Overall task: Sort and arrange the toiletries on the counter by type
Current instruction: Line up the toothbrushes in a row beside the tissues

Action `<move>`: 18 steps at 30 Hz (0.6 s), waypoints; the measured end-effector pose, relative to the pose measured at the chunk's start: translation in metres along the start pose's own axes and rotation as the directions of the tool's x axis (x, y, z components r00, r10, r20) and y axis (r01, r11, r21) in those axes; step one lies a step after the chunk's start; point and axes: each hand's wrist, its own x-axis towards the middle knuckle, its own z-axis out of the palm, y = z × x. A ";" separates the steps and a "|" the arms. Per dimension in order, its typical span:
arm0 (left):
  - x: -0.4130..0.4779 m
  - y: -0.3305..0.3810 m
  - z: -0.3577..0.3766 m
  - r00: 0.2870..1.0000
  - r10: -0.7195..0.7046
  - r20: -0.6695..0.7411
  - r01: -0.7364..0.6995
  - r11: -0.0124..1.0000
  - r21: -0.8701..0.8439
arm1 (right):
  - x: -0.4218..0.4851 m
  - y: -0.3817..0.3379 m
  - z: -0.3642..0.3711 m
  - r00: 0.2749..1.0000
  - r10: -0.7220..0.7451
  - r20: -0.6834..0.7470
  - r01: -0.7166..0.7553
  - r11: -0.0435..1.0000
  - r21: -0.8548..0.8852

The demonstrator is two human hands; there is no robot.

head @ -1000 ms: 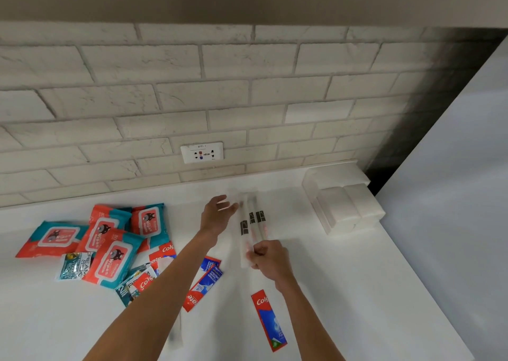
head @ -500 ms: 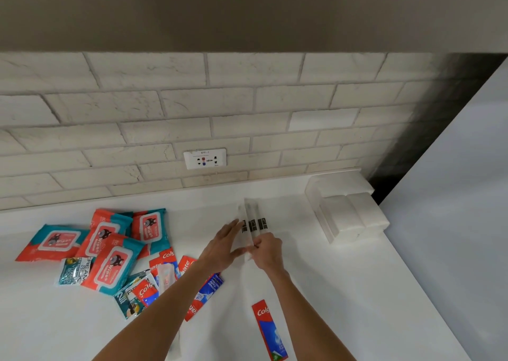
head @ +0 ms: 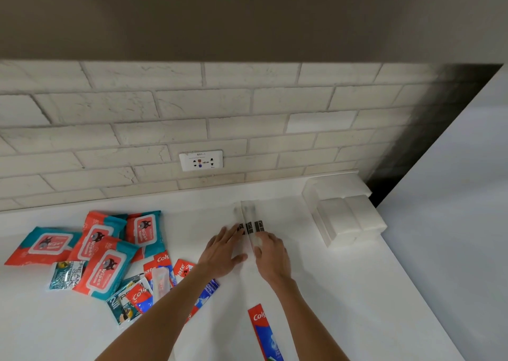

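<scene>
At nine o'clock on the counter (head: pixel 343 292) lay the unsorted heap: red-and-teal wipes packs (head: pixel 104 267) overlapping one another, sachets (head: pixel 64 274) tucked against their near edge, and several toothpaste boxes (head: pixel 162 261) jumbled at the heap's four o'clock side.

The left hand (head: pixel 222 253) lay flat, its fingers straight and slightly spread and holding nothing. Its fingertips touched the left flank of the wrapped toothbrushes (head: pixel 248 217). These three clear sleeves lay side by side at about one o'clock from that hand. Their long axis ran roughly from six to twelve o'clock, toward the tiled wall.

The right hand (head: pixel 272 256) was also flat and empty, with straight fingers resting on the sleeves' near ends. The sleeves extended away from it toward eleven o'clock. Both hands touched the row, one on each side, so squaring it up looked like a matter of pressing inward across that axis.

A lone toothpaste box (head: pixel 265 333) lay at six o'clock from the right hand and was nearer to that hand. The white boxes (head: pixel 346 217) sat at two o'clock, apart from the row.
</scene>
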 end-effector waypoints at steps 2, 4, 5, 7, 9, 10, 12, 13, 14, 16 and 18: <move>0.001 0.000 0.001 1.000 0.006 0.012 -0.007 1.000 0.009 | -0.001 0.010 0.008 0.997 -0.053 0.048 0.054 0.999 -0.009; 0.002 0.000 0.001 0.999 0.010 0.032 -0.011 1.000 0.027 | -0.003 0.018 0.016 0.991 -0.106 0.081 0.108 0.994 -0.031; 0.002 0.000 0.000 0.999 0.010 0.042 -0.011 0.999 0.033 | -0.004 0.020 0.019 0.988 -0.120 0.094 0.125 0.991 -0.043; 0.002 0.000 -0.001 0.998 0.011 0.055 -0.013 0.999 0.043 | -0.005 0.024 0.022 0.985 -0.137 0.103 0.144 0.987 -0.065; 0.003 -0.002 -0.002 0.998 0.015 0.066 -0.018 0.999 0.043 | -0.006 0.026 0.024 0.983 -0.153 0.101 0.161 0.984 -0.081; 0.004 -0.002 -0.002 0.997 0.018 0.073 -0.021 0.999 0.045 | -0.005 0.028 0.025 0.982 -0.161 0.100 0.170 0.982 -0.086; 0.005 -0.003 -0.003 0.996 0.026 0.081 -0.031 0.998 0.056 | -0.005 0.032 0.027 0.979 -0.177 0.099 0.186 0.978 -0.097; 0.006 -0.004 -0.004 0.996 0.029 0.086 -0.034 0.998 0.061 | -0.004 0.033 0.028 0.978 -0.184 0.099 0.193 0.976 -0.100; 0.006 -0.005 -0.004 0.995 0.031 0.091 -0.037 0.997 0.066 | -0.003 0.034 0.028 0.977 -0.190 0.099 0.200 0.975 -0.100; 0.007 -0.006 -0.006 0.994 0.035 0.100 -0.043 0.996 0.080 | -0.002 0.036 0.029 0.975 -0.198 0.101 0.208 0.973 -0.101; 0.007 -0.006 -0.008 0.994 0.030 0.105 -0.039 0.995 0.088 | -0.001 0.036 0.028 0.974 -0.201 0.106 0.212 0.971 -0.107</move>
